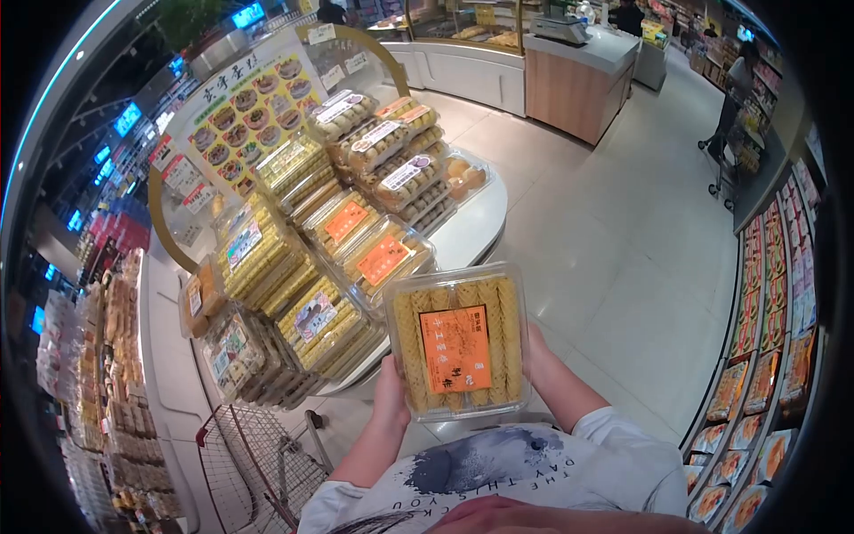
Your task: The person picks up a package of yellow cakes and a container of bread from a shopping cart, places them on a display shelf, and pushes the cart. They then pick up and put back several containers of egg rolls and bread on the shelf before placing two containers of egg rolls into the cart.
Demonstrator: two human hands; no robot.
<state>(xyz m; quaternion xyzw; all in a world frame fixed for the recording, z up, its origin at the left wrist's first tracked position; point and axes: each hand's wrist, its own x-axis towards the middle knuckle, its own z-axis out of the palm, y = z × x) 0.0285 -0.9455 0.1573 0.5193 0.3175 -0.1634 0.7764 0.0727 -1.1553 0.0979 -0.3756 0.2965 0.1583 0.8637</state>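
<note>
A clear plastic box of egg rolls (507, 343) with an orange label (455, 349) is held up in front of my chest, its lid facing me. My left hand (391, 392) grips the box's left side, and my right hand (534, 352) grips the right side. Most of the fingers are hidden behind the box. Just beyond it, more boxes with orange labels (382, 258) are stacked on a white display table (485, 209). Boxes with pale labels (316, 316) stand to their left.
A metal shopping cart (253, 458) stands at my lower left. Behind the stacks rises a sign board (253, 116). Packed shelves (756, 356) line the right side, and a wood-fronted counter (569, 89) is at the back. A person with a cart (734, 98) is at the far right.
</note>
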